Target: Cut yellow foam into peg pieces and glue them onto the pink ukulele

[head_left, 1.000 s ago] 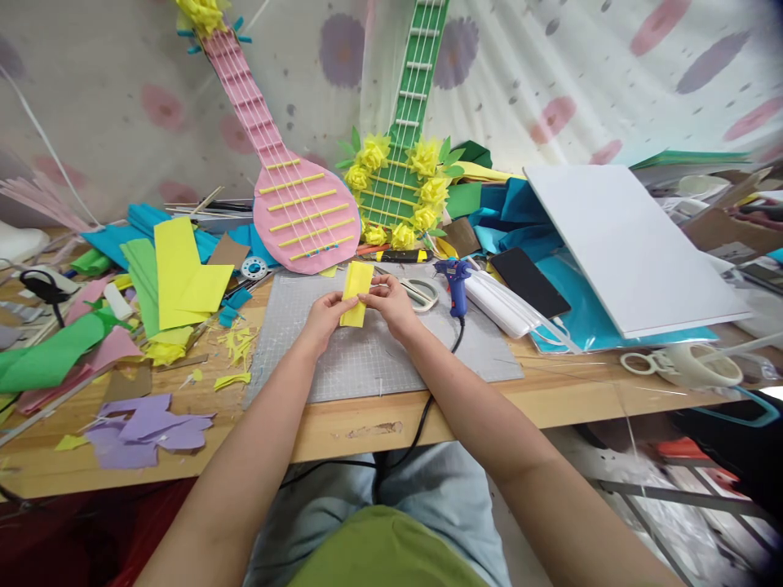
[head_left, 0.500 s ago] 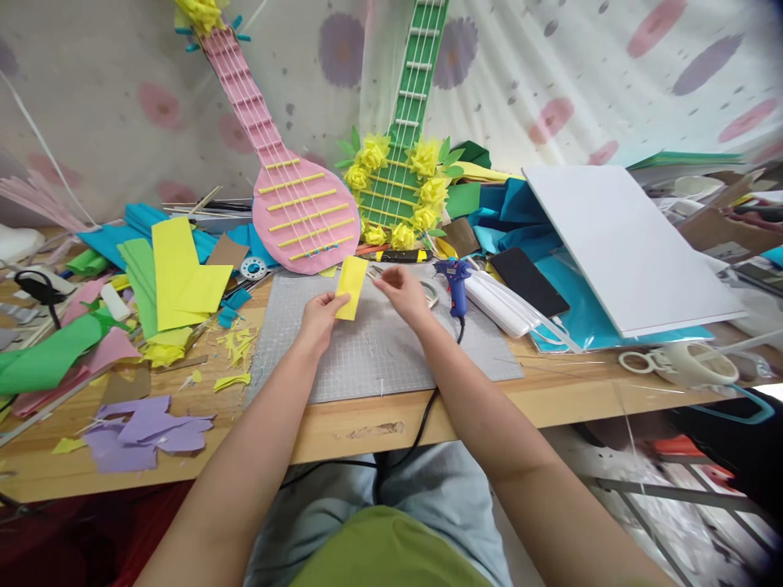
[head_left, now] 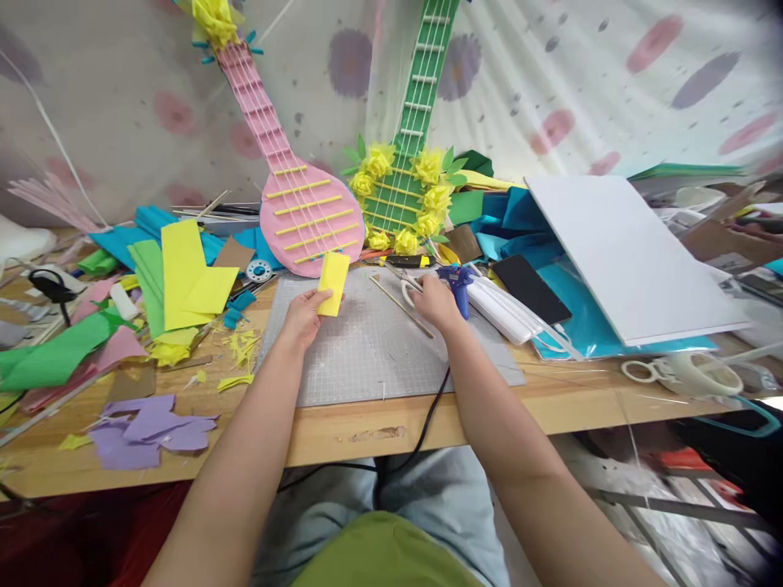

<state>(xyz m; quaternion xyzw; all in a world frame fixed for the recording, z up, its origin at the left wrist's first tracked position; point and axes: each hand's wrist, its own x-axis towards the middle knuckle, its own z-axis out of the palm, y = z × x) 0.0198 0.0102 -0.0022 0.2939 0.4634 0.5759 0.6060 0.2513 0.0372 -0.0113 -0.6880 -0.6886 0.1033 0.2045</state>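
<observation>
Our right hand (head_left: pixel 433 298) shifts to grasp scissors (head_left: pixel 407 293), our left hand (head_left: pixel 302 319) pinching likely light, creasable yellow paper (head_left: pixel 334 279) by its edge.

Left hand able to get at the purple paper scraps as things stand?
Probably yes. The purple paper scraps lie in the open on the table, with nothing tall between. The left hand holds a yellow paper strip, though, so its grip likely needs freeing.
</observation>
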